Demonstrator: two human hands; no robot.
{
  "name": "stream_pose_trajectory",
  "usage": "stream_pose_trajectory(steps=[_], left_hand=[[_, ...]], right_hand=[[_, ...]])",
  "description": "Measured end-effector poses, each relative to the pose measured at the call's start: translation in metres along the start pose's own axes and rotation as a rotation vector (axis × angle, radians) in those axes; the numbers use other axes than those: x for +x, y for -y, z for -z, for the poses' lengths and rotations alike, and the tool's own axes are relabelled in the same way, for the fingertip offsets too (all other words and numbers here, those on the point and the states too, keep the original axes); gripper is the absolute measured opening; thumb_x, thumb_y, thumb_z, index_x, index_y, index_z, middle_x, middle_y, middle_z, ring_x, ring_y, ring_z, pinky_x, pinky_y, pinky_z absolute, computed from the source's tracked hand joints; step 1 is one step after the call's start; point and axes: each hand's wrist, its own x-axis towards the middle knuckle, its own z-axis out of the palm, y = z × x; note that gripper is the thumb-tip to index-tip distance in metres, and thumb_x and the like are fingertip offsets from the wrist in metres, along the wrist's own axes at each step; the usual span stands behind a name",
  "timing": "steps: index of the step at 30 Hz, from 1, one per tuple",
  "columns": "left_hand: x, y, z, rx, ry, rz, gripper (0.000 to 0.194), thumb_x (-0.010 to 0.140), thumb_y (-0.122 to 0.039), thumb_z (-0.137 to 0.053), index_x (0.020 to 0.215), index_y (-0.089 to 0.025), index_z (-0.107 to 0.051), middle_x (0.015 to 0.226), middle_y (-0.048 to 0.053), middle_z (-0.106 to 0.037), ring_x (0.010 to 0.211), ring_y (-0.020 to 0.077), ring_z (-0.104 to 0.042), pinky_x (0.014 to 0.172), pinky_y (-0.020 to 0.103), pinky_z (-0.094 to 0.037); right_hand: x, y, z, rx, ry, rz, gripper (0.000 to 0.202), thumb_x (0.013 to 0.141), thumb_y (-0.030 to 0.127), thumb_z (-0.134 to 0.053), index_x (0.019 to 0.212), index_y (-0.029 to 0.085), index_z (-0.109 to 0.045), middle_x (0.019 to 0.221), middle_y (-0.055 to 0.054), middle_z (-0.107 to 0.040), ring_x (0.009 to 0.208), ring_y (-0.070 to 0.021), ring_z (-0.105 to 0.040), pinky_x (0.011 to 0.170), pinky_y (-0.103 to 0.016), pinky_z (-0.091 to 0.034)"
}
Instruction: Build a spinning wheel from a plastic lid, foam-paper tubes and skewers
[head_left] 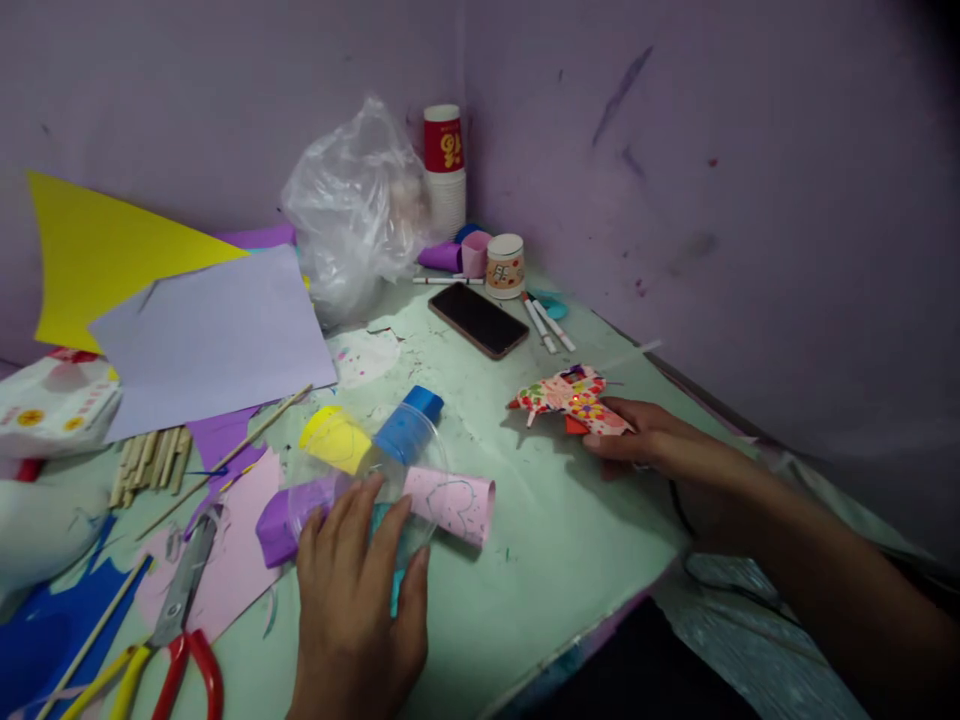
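"Resting palm-down, the L hand (pixel 360 600) is touching what, exactly?"

"A clear, round plastic disc (pixel 391 487). It's lying on the pale-green tabletop (pixel 570 560), its near-L part sitting under the fingertips. Fingers are spreading, w/ thumb standing off to the R; firm grip vs. light pressing: can't tell."

"And the pcs. around it?"

"Clockwise from far L: a yellow, curved paper pc. (pixel 335 440); a blue, folded paper tube (pixel 420 405); a pink, rolled paper tube w/ drawn heart (pixel 454 508); a teal paper pc. (pixel 381 518), partly hiding behind the fingers; a purple, folded paper tube (pixel 279 530). They're fanning outward."

"Pos. of the R hand (pixel 649 430)?"

"Well apart from the L, closing around the grip of a floral-patterned, pistol-shaped hot-glue gun (pixel 562 395). Forearm is slanting in from lower R."

"Axis of the gun?"

"Running approx. L–R, rising slightly toward the rear, where a translucent glue stick (pixel 634 353) is sticking out. Nozzle is pointing L, just beyond the pink tube's level & not touching any pc."

"Nearer hand, then?"

"L hand, re: disc & tubes. The R is sitting farther off, w/ the pink tube lying nearest the gun, its open end facing R & a bit toward the wearer."
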Motion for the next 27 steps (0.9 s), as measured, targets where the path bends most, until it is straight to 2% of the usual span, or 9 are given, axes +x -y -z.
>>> stream_pose_trajectory(steps=[2, 4, 6, 9, 13, 17, 22, 27], left_hand=[[0.000, 0.000, -0.002, -0.002, -0.014, -0.012, 0.038, 0.074, -0.016, -0.061, 0.110, -0.010, -0.053, 0.120, 0.022, -0.052, 0.110, 0.0363, -0.049, 0.087, 0.056, -0.040], [-0.001, 0.001, -0.003, 0.002, -0.022, -0.027, 0.037, 0.074, -0.015, -0.061, 0.110, -0.010, -0.054, 0.120, 0.023, -0.053, 0.109, 0.0364, -0.049, 0.087, 0.056, -0.040], [-0.003, 0.002, -0.004, 0.004, -0.020, -0.036, 0.037, 0.075, -0.014, -0.060, 0.111, -0.009, -0.054, 0.120, 0.023, -0.053, 0.110, 0.0365, -0.049, 0.088, 0.057, -0.039], [-0.004, 0.003, -0.004, 0.002, -0.010, -0.047, 0.037, 0.075, -0.013, -0.060, 0.111, -0.009, -0.054, 0.120, 0.023, -0.053, 0.111, 0.0365, -0.048, 0.090, 0.057, -0.038], [-0.005, 0.002, -0.003, -0.012, -0.013, -0.031, 0.037, 0.075, -0.012, -0.059, 0.111, -0.010, -0.053, 0.120, 0.022, -0.053, 0.112, 0.0356, -0.047, 0.091, 0.057, -0.037], [-0.004, -0.001, -0.001, -0.041, -0.002, -0.007, 0.037, 0.076, -0.011, -0.058, 0.112, -0.010, -0.053, 0.121, 0.021, -0.053, 0.113, 0.0349, -0.047, 0.092, 0.057, -0.037], [-0.005, -0.001, -0.001, -0.046, -0.010, 0.013, 0.037, 0.076, -0.011, -0.058, 0.113, -0.010, -0.052, 0.122, 0.021, -0.052, 0.114, 0.0347, -0.046, 0.094, 0.058, -0.035], [-0.006, -0.003, -0.001, -0.063, -0.016, 0.035, 0.034, 0.077, -0.011, -0.057, 0.111, -0.011, -0.053, 0.122, 0.021, -0.052, 0.115, 0.0344, -0.045, 0.094, 0.058, -0.035]], right_hand=[[-0.012, 0.000, -0.003, 0.132, 0.032, 0.049, 0.034, 0.067, 0.032, -0.068, 0.096, 0.019, -0.059, 0.069, 0.002, -0.056, 0.057, -0.0111, -0.050, 0.051, -0.021, -0.041], [-0.025, 0.000, -0.008, 0.141, 0.075, 0.096, 0.034, 0.066, 0.033, -0.070, 0.095, 0.021, -0.060, 0.068, 0.003, -0.056, 0.053, -0.0103, -0.047, 0.046, -0.020, -0.038], [-0.038, 0.004, -0.017, 0.106, 0.118, 0.161, 0.031, 0.066, 0.033, -0.071, 0.092, 0.022, -0.062, 0.070, 0.002, -0.059, 0.054, -0.0115, -0.048, 0.047, -0.021, -0.038], [-0.053, 0.011, -0.034, 0.040, 0.164, 0.282, 0.019, 0.074, 0.035, -0.063, 0.088, 0.022, -0.065, 0.075, -0.001, -0.062, 0.064, -0.0157, -0.054, 0.056, -0.024, -0.044], [-0.058, 0.013, -0.049, -0.113, 0.121, 0.381, 0.016, 0.081, 0.032, -0.055, 0.085, 0.021, -0.066, 0.075, -0.001, -0.064, 0.071, -0.0174, -0.058, 0.065, -0.026, -0.046], [-0.055, 0.011, -0.049, -0.176, 0.114, 0.364, 0.018, 0.082, 0.032, -0.054, 0.090, 0.021, -0.066, 0.077, -0.001, -0.064, 0.070, -0.0166, -0.058, 0.066, -0.026, -0.047], [-0.051, 0.022, -0.050, -0.083, 0.236, 0.282, 0.029, 0.081, 0.033, -0.056, 0.106, 0.021, -0.063, 0.092, -0.003, -0.067, 0.085, -0.0194, -0.060, 0.076, -0.028, -0.048], [-0.045, 0.032, -0.052, -0.060, 0.258, 0.252, 0.035, 0.080, 0.039, -0.054, 0.107, 0.017, -0.062, 0.099, -0.007, -0.067, 0.091, -0.0226, -0.060, 0.082, -0.033, -0.047]])
